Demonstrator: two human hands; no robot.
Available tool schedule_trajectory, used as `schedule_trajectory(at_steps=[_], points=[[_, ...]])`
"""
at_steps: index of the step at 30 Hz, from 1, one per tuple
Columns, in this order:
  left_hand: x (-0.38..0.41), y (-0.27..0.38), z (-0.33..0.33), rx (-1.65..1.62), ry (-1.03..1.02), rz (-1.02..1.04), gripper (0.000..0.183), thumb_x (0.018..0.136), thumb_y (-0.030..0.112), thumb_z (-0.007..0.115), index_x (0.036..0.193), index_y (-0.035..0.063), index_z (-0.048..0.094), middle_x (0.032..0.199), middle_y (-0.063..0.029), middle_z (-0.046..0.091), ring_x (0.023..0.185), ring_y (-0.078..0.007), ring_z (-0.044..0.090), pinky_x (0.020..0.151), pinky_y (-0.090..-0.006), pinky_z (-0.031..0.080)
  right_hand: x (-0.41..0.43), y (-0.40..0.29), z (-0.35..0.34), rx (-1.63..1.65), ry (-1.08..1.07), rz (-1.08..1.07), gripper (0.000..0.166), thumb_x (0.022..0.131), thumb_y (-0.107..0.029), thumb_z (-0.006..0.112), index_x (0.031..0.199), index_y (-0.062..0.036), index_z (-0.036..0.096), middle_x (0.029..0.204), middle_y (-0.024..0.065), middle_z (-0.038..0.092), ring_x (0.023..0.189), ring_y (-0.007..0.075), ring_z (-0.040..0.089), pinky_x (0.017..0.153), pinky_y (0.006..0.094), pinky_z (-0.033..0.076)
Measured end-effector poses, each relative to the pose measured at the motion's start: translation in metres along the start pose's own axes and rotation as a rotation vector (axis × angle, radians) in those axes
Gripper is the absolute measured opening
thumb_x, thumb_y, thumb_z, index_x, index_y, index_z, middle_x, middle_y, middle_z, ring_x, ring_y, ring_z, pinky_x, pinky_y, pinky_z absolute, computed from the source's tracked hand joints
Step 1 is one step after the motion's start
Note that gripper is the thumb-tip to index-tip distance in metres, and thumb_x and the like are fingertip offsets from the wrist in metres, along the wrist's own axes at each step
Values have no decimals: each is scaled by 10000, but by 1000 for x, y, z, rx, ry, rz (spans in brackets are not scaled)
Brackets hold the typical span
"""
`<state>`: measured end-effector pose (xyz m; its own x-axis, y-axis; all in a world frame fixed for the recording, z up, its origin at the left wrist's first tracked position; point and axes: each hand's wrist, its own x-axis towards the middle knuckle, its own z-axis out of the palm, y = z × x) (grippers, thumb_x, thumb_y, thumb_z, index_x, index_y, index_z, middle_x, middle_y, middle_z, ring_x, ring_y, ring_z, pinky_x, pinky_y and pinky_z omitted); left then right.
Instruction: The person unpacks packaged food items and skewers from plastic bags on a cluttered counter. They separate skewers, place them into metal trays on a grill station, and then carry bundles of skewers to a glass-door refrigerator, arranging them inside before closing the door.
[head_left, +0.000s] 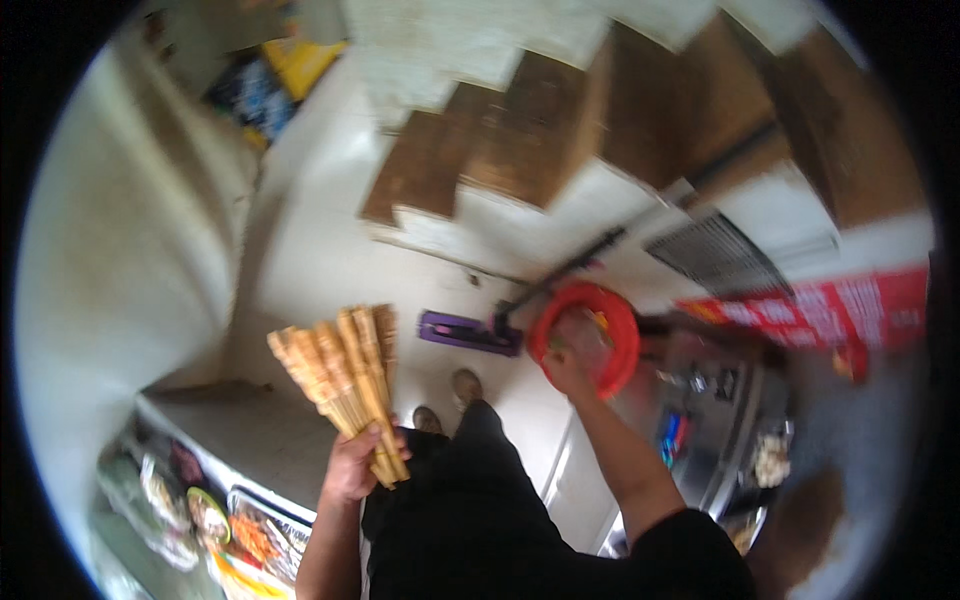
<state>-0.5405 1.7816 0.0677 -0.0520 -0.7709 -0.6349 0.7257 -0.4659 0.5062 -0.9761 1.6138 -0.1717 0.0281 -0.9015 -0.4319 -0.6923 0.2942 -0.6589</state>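
A fanned bundle of bamboo skewers (352, 375) threaded with golden-brown food is in my left hand (367, 457), which grips the bare stick ends. The food ends spread away from me over the floor. My right hand (562, 369) reaches into the mouth of a red plastic bin (628, 337), near its left rim. Motion blur hides whether those fingers hold anything. A pale plastic liner and a few bits of yellow and green show inside the bin.
A purple flat mop (469, 332) lies left of the bin, its handle leaning toward brown-and-white stairs (525, 142). At right is a metal counter (701, 427) with small items. Trays of food (255, 536) stand at lower left. Colourful bags (270, 82) sit by the far wall.
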Motion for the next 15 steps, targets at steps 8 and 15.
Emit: schedule_trajectory(at_steps=[8, 15], points=[[107, 111, 13, -58, -4, 268, 360, 1080, 261, 724, 1330, 10, 661, 1091, -112, 742, 980, -244, 747, 896, -433, 641, -72, -361, 105, 810, -657, -305, 258, 1177, -224, 576, 1322, -26, 497, 1077, 47, 633, 905, 121, 641, 788, 301, 547], [222, 291, -39, 75, -78, 449, 368, 1120, 178, 633, 1450, 14, 633, 1321, -99, 733, 1174, -216, 700, 1025, -381, 583, 49, -557, 189, 522, -368, -506, 448, 1183, -334, 535, 1405, 47, 458, 1212, 184, 677, 1021, 255, 689, 901, 406, 552]])
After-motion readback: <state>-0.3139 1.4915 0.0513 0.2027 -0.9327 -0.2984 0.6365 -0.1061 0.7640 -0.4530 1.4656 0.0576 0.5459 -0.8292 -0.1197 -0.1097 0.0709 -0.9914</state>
